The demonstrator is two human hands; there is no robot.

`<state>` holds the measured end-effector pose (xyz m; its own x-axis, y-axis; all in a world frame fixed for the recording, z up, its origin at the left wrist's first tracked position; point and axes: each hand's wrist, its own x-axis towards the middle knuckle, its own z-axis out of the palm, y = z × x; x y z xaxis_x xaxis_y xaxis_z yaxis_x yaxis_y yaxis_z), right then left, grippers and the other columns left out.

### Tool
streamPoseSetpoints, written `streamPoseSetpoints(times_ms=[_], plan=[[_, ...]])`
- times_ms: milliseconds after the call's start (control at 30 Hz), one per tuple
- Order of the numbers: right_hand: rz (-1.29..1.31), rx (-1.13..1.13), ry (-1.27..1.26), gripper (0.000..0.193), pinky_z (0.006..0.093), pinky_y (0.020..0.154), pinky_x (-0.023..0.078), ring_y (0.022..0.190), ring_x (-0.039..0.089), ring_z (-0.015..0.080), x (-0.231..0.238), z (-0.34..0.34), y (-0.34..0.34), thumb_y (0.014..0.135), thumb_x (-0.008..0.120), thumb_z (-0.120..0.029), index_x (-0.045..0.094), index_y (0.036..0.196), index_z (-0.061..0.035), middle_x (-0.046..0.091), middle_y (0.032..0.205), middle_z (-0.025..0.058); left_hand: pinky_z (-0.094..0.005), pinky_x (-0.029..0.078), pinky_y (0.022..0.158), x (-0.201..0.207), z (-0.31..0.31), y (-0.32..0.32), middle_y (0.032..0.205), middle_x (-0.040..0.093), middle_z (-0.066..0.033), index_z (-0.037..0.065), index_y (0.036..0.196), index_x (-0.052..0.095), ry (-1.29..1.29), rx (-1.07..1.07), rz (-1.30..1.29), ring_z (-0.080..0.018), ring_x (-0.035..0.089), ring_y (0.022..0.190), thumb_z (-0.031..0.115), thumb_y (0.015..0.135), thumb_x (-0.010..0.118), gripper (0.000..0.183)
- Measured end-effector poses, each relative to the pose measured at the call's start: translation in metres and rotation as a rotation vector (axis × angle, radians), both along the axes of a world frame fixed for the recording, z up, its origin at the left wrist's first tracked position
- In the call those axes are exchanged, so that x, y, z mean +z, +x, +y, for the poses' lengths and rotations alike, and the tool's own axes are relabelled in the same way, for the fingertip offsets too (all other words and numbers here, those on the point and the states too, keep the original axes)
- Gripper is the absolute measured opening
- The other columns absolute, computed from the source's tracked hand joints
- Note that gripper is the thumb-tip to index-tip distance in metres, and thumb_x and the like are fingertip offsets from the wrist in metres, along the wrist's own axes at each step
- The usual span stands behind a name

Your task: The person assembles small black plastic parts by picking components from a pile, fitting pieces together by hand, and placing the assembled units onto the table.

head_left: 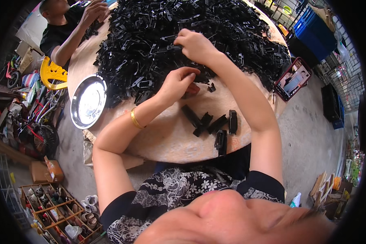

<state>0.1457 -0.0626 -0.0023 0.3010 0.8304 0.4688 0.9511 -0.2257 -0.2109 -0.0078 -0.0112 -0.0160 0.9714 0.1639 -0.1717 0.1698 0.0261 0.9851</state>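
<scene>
A large heap of small black plastic clip-like parts [142, 53] covers the far side of the round table. My right hand [196, 45] reaches into its near middle, fingers pinched together at a black plastic part [174, 48]. Closer to me, my left hand [177, 84] is curled at the heap's front edge, a gold bracelet on its wrist. Under its fingers shows a small red piece [192, 90], mostly hidden by the hand. Several thicker black plastic pieces [220, 140] lie apart from the heap on the table's near part.
A shiny round metal tray [88, 101] sits at the table's left edge. Opposite it, a phone [293, 79] stands at the right edge. Another person [67, 32] works at the far left beside a yellow chair [53, 74]. A shoe rack [61, 211] stands on the floor.
</scene>
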Motion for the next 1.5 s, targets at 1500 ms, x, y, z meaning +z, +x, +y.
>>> streamPoseSetpoints(times_ms=[1500], plan=[[-0.081, 0.193, 0.259, 0.035, 0.0338, 0.071, 0.047, 0.082, 0.054, 0.0272, 0.010, -0.101, -0.059, 0.070, 0.065, -0.007, 0.059, 0.104, -0.0013, 0.057, 0.094, 0.0102, -0.0291, 0.051, 0.085, 0.010, 0.004, -0.003, 0.108, 0.057, -0.0139, -0.005, 0.121, 0.046, -0.153, 0.130, -0.152, -0.0193, 0.061, 0.092, 0.010, 0.094, 0.040, 0.031]])
